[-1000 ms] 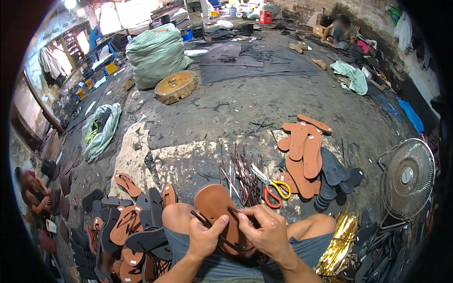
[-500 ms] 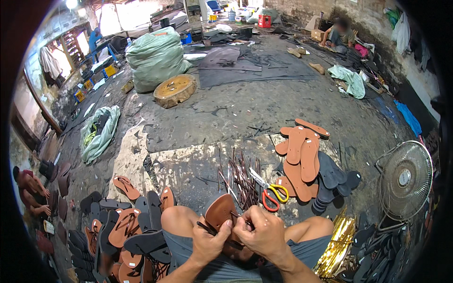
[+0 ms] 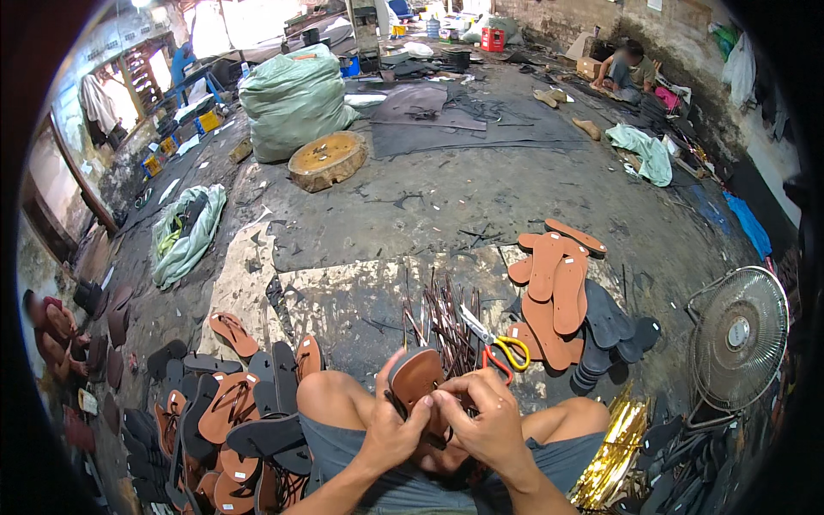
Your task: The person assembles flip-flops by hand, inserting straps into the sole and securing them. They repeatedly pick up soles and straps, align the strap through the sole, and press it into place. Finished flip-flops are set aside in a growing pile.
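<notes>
Between my knees a brown flip-flop with a dark sole edge is held tilted, its toe end up. My left hand grips it by the side, thumb across the brown top face. With bent fingers my right hand pinches a thin dark strap at the sandal's surface, close to my left thumb. The strap's lower part is hidden by my hands. Just beyond them lie a bundle of dark brown straps and scissors with one red and one yellow handle.
Brown soles are heaped at right, beside black soles. A floor fan stands far right, near gold strips. Strapped sandals pile up at left. Farther off are a wood block, a large sack and other people.
The sandal has turned more upright in my left hand. My right fingers have shifted slightly along the strap toward my left thumb. The whole view has shifted a little.
</notes>
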A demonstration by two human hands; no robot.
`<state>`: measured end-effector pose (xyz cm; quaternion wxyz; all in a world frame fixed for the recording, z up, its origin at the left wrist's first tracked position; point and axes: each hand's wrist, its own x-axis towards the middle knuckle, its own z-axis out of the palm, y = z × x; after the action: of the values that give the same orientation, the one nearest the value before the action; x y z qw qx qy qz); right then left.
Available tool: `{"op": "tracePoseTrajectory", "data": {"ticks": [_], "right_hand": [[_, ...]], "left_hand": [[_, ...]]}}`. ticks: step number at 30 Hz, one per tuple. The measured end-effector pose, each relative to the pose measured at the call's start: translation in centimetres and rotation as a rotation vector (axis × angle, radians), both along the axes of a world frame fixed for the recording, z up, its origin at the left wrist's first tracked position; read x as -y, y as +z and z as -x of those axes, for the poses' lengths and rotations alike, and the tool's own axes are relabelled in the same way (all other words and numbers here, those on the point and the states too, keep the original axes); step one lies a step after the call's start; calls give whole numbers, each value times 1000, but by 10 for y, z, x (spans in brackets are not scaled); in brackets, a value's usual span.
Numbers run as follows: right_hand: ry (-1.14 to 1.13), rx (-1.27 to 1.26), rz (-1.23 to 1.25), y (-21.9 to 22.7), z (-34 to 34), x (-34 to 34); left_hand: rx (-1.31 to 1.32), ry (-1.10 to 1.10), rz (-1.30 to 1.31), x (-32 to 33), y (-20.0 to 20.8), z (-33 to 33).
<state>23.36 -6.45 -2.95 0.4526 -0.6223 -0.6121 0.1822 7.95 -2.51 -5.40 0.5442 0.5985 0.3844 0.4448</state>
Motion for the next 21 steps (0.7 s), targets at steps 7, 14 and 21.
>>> {"op": "tracePoseTrajectory", "data": {"ticks": [7, 14, 21], "right_hand": [[57, -711, 364, 6, 2, 9], [-11, 128, 25, -2, -5, 13], [-52, 206, -61, -9, 0, 9]], "left_hand": [[70, -490, 301, -7, -6, 14], [10, -239, 231, -3, -13, 11], [-204, -206, 18, -2, -11, 13]]}}
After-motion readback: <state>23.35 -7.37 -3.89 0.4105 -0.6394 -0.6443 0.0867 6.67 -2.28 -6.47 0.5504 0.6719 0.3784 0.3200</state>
